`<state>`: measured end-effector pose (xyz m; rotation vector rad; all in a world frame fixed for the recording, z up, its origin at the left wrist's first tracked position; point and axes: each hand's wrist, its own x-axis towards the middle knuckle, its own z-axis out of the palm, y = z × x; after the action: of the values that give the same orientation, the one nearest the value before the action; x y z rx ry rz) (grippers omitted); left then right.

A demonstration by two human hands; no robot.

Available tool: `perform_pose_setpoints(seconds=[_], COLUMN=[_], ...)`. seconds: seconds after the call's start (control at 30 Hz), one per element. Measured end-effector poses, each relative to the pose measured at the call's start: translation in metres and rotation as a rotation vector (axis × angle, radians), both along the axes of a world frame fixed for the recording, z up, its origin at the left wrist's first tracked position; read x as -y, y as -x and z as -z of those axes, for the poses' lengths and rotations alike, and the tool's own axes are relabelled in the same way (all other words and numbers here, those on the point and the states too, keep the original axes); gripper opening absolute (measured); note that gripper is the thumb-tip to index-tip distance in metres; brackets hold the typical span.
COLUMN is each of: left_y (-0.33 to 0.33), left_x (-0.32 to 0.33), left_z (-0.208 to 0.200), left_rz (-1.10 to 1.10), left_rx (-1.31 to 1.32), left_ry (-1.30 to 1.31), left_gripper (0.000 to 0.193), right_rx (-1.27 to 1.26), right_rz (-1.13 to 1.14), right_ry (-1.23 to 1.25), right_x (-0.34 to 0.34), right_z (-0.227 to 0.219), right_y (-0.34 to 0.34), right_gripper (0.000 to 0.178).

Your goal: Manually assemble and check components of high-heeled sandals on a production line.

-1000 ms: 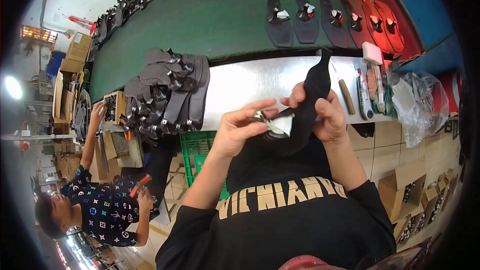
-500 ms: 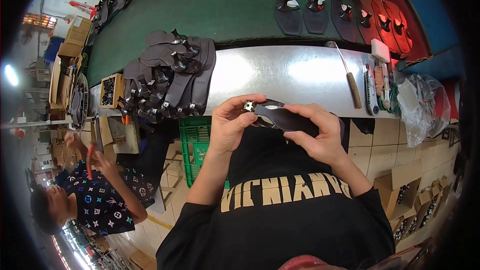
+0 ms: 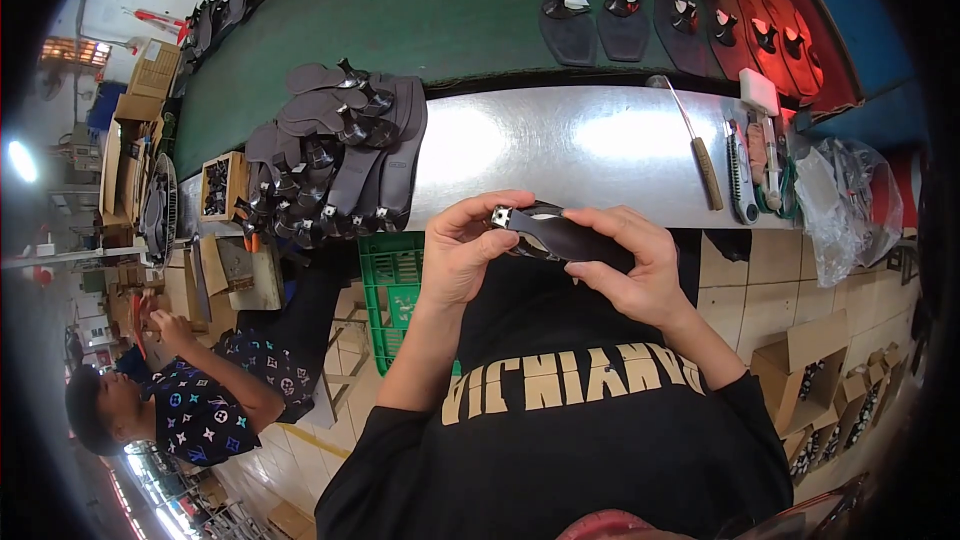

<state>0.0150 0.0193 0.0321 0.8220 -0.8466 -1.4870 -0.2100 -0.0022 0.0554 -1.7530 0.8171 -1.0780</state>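
Observation:
Just off the front edge of the steel-topped bench (image 3: 520, 155) I hold a dark shoe sole (image 3: 580, 240) with a heel, lying sideways between both hands. My left hand (image 3: 455, 260) pinches its heel end, where a pale, square heel tip shows between thumb and fingers. At the other end my right hand (image 3: 645, 265) grips the broad front part, thumb below and fingers above. My palms and the bent fingers hide part of it. To the left, a pile of similar dark heeled soles (image 3: 385, 140) lies on the bench.
Heeled soles (image 3: 625, 25) stand in a row on the green worktop. At right lie a wooden-handled tool (image 3: 706, 175), a cutter (image 3: 742, 185) and a plastic bag (image 3: 845, 210). A green crate (image 3: 385, 290) is below the bench. A co-worker (image 3: 215, 395) at left holds something red.
My hands keep nearly the same grip; the sole is turned slightly. The co-worker's head and hands have shifted, with the red thing now further left.

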Motion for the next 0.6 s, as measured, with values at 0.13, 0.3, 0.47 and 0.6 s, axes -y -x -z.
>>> perform_pose_setpoints(seconds=[0.13,0.3,0.47,0.6], left_y=[0.0016,0.0013,0.003,0.0038], left_x=[-0.0006,-0.0016,-0.0015,-0.0016], left_z=[-0.0013,0.0005,-0.0009,0.0011], left_rz=[-0.012,-0.016,-0.009,-0.007], left_rx=[0.023,-0.028,-0.05,-0.028], left_ry=[0.044,-0.035,-0.036,-0.028], left_gripper=[0.034,0.034,0.033,0.033], right_rx=[-0.018,0.023,0.043,0.026], right_rz=[0.005,-0.008,-0.001,-0.009], right_ry=[0.003,-0.048,-0.037,-0.008], right_x=[0.0003,0.0006,-0.0001,0.0005], right_z=[-0.0009,-0.0007,0.0025,0.0052], right_y=[0.0007,0.003,0.0014,0.0011], right_gripper=[0.045,0.044,0.043,0.043])
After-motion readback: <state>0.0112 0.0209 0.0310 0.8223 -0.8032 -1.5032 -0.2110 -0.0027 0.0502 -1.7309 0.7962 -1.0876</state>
